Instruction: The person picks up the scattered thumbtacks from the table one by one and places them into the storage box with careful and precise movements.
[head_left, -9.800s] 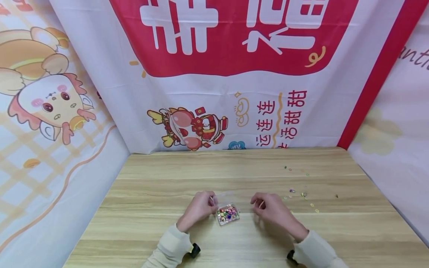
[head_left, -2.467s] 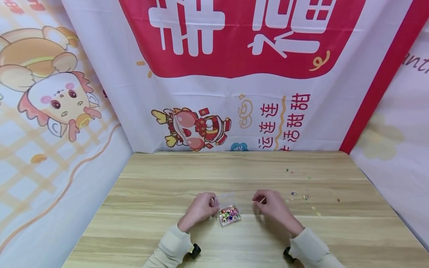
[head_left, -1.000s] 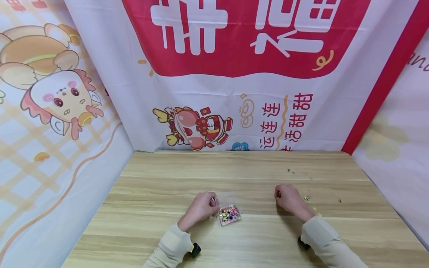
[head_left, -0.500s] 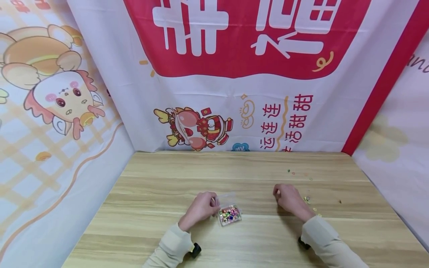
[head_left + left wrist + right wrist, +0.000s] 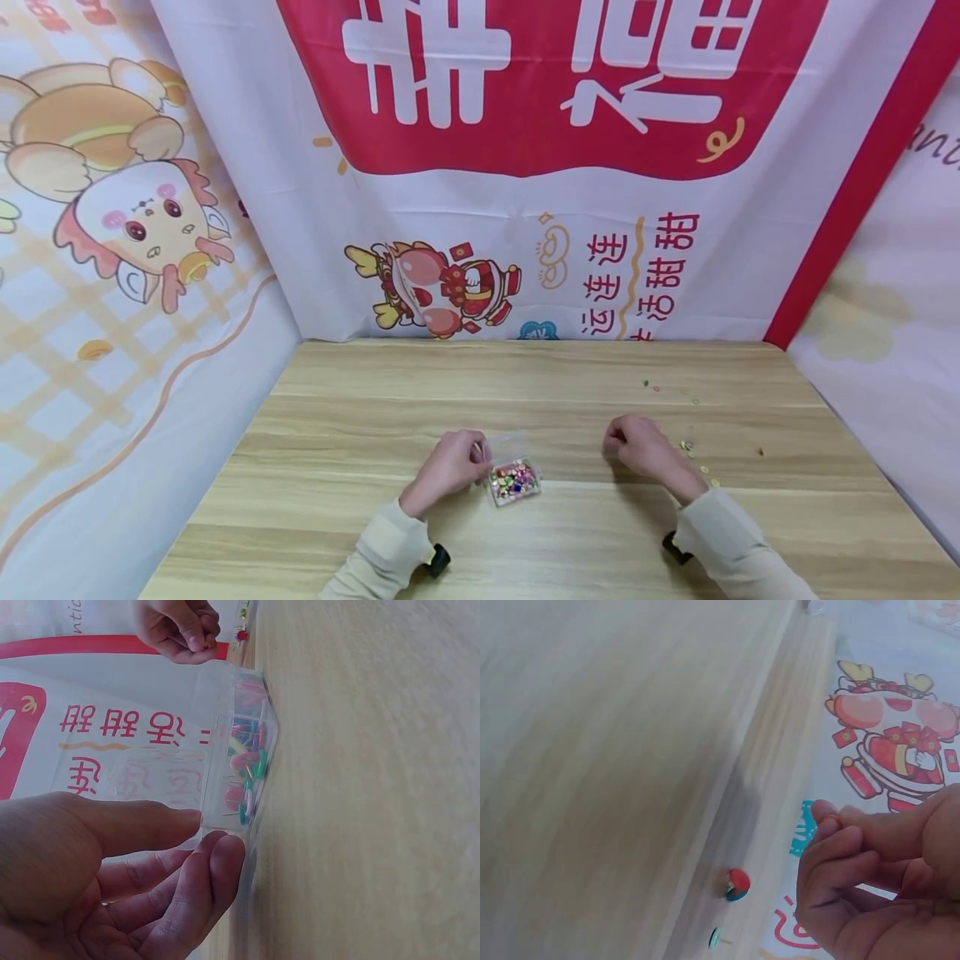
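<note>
My left hand (image 5: 450, 462) pinches the edge of a small clear plastic box (image 5: 519, 498) between thumb and fingers. The box stands on the table with its see-through lid (image 5: 507, 445) raised. Many coloured thumbtacks (image 5: 247, 761) lie inside it. Right of the box, my right hand (image 5: 643, 450) is held over the table, thumb and forefinger pinched on a small orange-red thumbtack (image 5: 832, 818); its pin is hidden by the fingers. Below that hand in the right wrist view, a red-and-teal pair of thumbtacks (image 5: 737, 883) and a green thumbtack (image 5: 715, 937) lie loose.
Several loose thumbtacks (image 5: 687, 447) are scattered on the right side of the wooden table (image 5: 360, 400), some farther back near a green one (image 5: 646, 383). A printed cloth (image 5: 480, 196) hangs along the back edge, with more printed cloth at both sides.
My right hand has gone from near the box rightward to the scattered thumbtacks, then drifted slightly back left. My left hand stays on the box.
</note>
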`<state>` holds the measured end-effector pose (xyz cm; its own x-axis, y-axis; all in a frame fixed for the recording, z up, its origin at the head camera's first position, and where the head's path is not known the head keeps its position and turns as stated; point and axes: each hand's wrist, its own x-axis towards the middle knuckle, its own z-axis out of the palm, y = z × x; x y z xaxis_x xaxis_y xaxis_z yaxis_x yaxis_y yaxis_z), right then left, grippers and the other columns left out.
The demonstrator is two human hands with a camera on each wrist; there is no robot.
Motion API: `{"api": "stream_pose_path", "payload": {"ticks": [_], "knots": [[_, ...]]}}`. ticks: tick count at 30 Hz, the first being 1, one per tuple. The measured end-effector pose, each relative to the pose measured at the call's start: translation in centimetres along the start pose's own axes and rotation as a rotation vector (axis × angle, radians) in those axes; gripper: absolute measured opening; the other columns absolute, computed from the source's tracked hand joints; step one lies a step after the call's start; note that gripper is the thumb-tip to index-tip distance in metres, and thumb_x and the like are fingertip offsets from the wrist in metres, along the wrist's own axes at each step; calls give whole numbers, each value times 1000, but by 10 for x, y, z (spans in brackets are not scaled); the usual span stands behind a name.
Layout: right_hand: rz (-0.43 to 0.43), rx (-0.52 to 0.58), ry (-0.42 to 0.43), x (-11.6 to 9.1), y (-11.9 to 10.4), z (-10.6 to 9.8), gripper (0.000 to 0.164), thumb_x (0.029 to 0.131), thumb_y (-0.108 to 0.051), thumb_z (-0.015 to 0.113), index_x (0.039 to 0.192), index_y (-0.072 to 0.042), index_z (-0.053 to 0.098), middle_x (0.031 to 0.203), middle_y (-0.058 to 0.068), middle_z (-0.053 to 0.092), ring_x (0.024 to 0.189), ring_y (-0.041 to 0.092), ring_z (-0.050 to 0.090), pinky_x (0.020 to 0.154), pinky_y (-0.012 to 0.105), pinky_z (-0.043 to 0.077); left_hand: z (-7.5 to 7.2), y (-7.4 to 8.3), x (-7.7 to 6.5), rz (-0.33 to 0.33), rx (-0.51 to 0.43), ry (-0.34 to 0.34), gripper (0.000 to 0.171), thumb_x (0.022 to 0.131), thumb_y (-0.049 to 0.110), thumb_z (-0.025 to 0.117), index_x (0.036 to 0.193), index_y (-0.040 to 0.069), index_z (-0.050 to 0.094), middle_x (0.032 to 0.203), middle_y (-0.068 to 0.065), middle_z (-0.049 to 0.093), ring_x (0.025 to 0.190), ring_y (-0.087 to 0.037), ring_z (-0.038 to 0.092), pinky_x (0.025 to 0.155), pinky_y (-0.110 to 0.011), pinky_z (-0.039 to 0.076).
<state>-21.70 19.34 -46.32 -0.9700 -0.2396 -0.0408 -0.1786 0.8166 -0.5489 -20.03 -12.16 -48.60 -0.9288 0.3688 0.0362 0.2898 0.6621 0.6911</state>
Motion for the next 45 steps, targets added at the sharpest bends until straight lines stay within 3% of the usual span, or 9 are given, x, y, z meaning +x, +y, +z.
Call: {"api": "stream_pose_path", "payload": {"ticks": [11,18,25,45], "knots": [[-57,63,16,-1,-13,8,3,88,-8,69,86,-7,69,78,-3,64,73,11,56,68,27,48,0,0,0,-9,-2,-6,11,83,1,73,81,7,64,65,1,65,51,-6,53,46,-21,46],[-208,102,-10,-1,-17,11,6,84,-2,70,84,-7,67,77,-4,64,72,7,56,65,21,49,0,-1,2,9,-9,-1,10,83,1,72,81,6,64,63,0,66,51,-4,53,46,-18,42],[-286,160,-58,1,-25,16,9,82,3,70,87,-5,68,80,0,67,73,6,58,66,19,52,0,-1,2,11,-21,0,10,83,0,72,81,6,64,63,-2,66,50,-5,53,45,-19,43],[-364,166,-87,3,-59,37,13,78,5,72,86,-5,69,78,-1,66,71,2,56,65,18,51,1,-2,0,-11,-26,-8,13,83,2,73,79,10,64,62,4,65,49,-4,53,45,-19,45]]}}
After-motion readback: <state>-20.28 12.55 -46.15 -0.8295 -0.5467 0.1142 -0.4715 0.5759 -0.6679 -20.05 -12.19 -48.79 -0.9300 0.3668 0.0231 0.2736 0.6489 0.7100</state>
